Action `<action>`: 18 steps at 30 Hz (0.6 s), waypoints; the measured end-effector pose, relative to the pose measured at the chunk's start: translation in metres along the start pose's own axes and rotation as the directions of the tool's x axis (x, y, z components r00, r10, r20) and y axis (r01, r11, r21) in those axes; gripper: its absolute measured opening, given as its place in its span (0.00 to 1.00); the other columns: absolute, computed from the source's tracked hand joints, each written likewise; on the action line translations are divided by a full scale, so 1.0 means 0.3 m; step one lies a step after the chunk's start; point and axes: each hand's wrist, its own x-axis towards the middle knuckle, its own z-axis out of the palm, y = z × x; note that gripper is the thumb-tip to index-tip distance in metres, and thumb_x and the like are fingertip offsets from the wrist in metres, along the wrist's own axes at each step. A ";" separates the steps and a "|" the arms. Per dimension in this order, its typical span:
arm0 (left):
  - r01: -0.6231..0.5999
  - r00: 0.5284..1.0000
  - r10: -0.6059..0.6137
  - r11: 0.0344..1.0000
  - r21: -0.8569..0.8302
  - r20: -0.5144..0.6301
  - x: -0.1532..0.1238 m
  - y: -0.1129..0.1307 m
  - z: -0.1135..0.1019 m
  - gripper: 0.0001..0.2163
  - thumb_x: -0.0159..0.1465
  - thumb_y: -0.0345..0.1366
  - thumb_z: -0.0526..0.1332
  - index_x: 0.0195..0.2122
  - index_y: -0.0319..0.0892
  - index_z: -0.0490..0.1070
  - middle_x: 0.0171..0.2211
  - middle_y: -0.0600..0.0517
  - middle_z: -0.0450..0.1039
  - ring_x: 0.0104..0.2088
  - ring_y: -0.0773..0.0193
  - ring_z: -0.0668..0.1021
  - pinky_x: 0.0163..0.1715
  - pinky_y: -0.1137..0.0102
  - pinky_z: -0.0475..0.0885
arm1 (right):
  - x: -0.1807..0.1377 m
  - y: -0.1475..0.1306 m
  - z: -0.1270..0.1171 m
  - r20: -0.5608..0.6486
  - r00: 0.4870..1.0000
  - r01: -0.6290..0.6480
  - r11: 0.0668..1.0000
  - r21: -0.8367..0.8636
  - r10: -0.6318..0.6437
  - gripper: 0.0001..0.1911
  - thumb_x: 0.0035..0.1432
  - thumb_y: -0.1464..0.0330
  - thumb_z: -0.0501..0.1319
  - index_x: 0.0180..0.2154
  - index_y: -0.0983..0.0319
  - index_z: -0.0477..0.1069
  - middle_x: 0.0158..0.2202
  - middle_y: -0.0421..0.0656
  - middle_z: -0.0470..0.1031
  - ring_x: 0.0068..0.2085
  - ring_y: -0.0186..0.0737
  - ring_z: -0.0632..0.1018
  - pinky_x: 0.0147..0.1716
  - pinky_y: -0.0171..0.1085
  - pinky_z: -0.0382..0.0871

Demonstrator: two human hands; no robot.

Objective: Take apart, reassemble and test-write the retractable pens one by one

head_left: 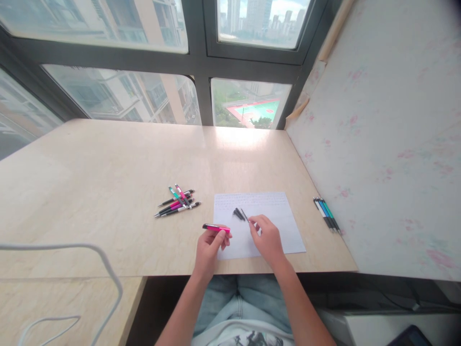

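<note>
My left hand (pixel 211 246) is closed around a bright pink pen barrel (pixel 220 229) with a black clip end, held level over the paper's left edge. My right hand (pixel 265 236) pinches the near end of a thin dark pen refill (pixel 244 214) between thumb and fingers. Just left of that refill, short black pen parts (pixel 238 214) lie on a white sheet of paper (pixel 277 218) with faint lines of writing along its far edge. The two hands are apart, both above the sheet.
Several pens (pixel 176 203) in mixed colours lie in a loose pile to the left. Several more pens (pixel 327 215) lie side by side near the wall (pixel 389 168) at right. A white cable (pixel 104 254) loops over the table's (pixel 90 192) near left corner. Windows (pixel 248 103) stand behind.
</note>
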 end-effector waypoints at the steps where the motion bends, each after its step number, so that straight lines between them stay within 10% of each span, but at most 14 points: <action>1: 0.039 0.999 -0.038 0.997 -0.060 0.008 0.000 0.000 0.005 0.11 0.58 0.41 0.66 0.33 0.37 0.76 0.26 0.49 0.75 0.23 0.69 0.71 0.23 0.74 0.63 | 0.012 0.014 0.001 0.019 1.000 -0.002 0.998 -0.061 0.003 0.11 0.60 0.73 0.54 0.40 0.61 0.74 0.35 0.43 0.75 0.30 0.36 0.74 0.34 0.35 0.68; 18: 0.139 0.990 -0.136 0.952 -0.272 0.028 0.010 -0.019 0.004 0.10 0.57 0.39 0.68 0.33 0.36 0.77 0.26 0.49 0.74 0.24 0.71 0.71 0.24 0.76 0.62 | 0.084 0.079 0.032 0.142 0.990 0.075 0.939 -0.336 -0.029 0.10 0.64 0.71 0.56 0.37 0.59 0.76 0.35 0.43 0.76 0.38 0.39 0.75 0.37 0.34 0.65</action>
